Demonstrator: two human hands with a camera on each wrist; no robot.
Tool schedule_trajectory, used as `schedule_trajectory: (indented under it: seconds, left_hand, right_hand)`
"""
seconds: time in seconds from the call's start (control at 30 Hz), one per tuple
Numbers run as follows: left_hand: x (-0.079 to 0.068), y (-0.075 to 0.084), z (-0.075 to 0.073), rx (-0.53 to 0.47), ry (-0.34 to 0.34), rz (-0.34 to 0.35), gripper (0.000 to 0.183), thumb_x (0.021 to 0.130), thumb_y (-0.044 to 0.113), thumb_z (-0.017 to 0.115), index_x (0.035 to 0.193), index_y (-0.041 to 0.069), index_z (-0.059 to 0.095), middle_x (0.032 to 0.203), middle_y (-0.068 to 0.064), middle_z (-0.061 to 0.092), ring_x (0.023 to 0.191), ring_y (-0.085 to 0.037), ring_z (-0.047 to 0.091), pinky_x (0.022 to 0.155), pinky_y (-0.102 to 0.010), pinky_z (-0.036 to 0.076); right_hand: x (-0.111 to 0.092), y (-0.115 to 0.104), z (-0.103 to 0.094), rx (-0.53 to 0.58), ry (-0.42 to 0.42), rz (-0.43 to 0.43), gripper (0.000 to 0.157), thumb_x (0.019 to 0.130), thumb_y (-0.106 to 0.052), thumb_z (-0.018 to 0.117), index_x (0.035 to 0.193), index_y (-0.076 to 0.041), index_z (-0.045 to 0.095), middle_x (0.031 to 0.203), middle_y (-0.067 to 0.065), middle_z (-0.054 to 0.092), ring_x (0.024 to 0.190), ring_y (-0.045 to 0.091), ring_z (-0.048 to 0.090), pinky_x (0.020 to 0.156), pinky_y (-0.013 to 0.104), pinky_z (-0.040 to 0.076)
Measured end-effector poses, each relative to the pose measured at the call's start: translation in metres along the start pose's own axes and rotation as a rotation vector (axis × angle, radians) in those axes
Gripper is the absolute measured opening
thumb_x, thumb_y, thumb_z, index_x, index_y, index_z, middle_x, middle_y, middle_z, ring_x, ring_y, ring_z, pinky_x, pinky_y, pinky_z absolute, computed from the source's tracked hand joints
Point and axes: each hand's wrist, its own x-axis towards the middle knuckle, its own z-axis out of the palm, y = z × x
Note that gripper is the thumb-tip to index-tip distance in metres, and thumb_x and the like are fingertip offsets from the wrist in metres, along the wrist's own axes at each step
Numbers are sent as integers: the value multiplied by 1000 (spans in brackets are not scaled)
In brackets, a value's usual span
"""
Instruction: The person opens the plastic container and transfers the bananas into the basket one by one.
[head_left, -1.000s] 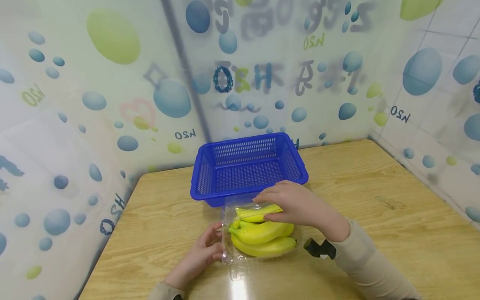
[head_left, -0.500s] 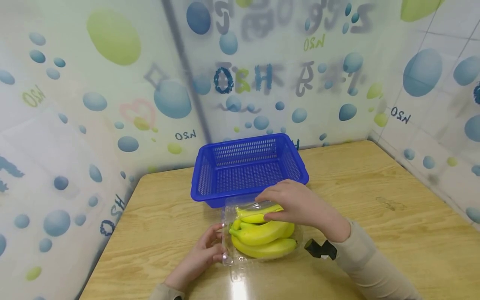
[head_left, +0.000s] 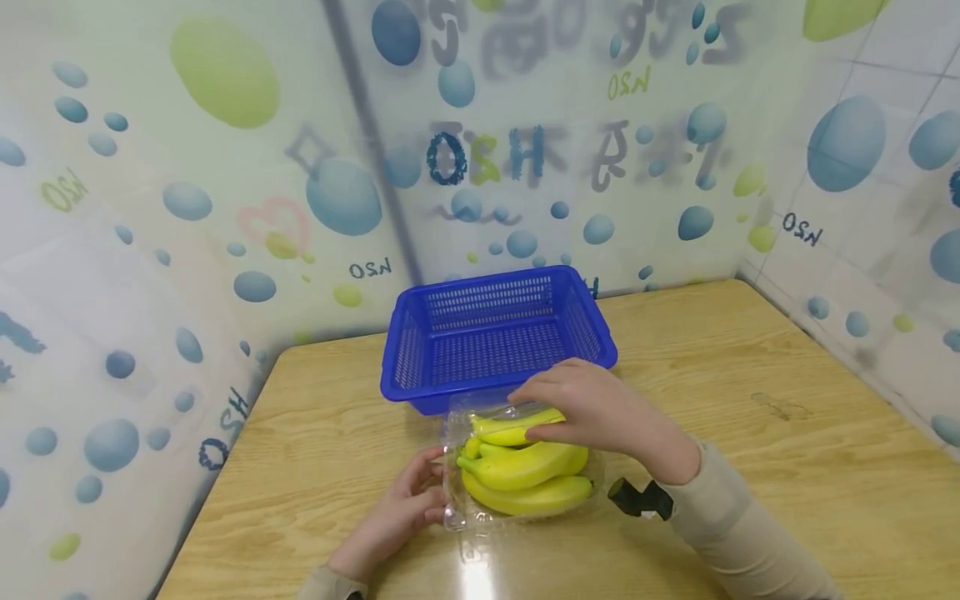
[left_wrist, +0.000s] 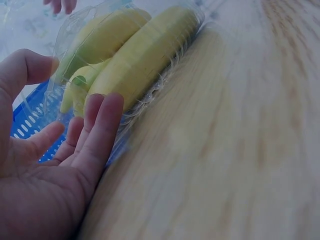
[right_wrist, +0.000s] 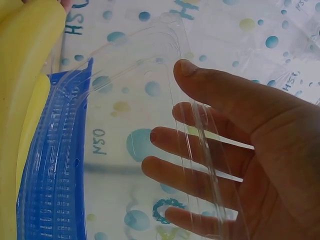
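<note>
A clear plastic box [head_left: 453,515] with several bananas [head_left: 525,493] in it stands on the wooden table, directly in front of a blue basket [head_left: 498,383]. At the box's left end, my left hand [head_left: 405,508] touches the plastic with its thumb and fingers, which look fairly straight in the left wrist view. My right hand [head_left: 600,412] is over the box's far right part. In the right wrist view it holds the edge of the raised clear lid [right_wrist: 131,44], thumb on one side and fingers showing through on the other. The plastic's exact outline is hard to see.
Wooden tabletop [head_left: 780,467] spreads out to both sides of the box. A patterned wall covering [head_left: 285,167] rises behind the basket and along both sides. A black object [head_left: 637,497] sits beside the right cuff.
</note>
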Motion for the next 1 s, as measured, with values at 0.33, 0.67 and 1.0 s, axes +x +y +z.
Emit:
schedule_trajectory:
  seconds: [0.33, 0.67, 1.0]
  left_hand:
    - [0, 8, 7, 83, 31, -9, 65, 84, -6, 51, 143, -4, 25, 108, -13, 51, 83, -17, 59, 72, -31, 56]
    - [-6, 26, 15, 211, 42, -17, 69, 82, -5, 57, 144, -6, 27, 75, -2, 57, 61, -13, 57, 59, -24, 50]
    - [-5, 31, 18, 325, 38, 35, 64, 77, -8, 55, 137, -10, 34, 68, 1, 50, 57, -9, 46, 53, -20, 41]
  right_hand:
    - [0, 0, -3, 4, -5, 10, 39, 86, -37, 73, 116, -13, 69, 110, -3, 69, 100, 14, 63, 90, 38, 48]
    - [-4, -1, -3, 0, 6, 55, 39, 86, -38, 72, 117, -14, 69, 111, -4, 69, 100, 14, 63, 89, 38, 49]
    - [0, 5, -10, 9, -12, 28, 37, 87, -36, 72, 116, -13, 70, 106, -3, 70, 91, 13, 65, 80, 36, 52]
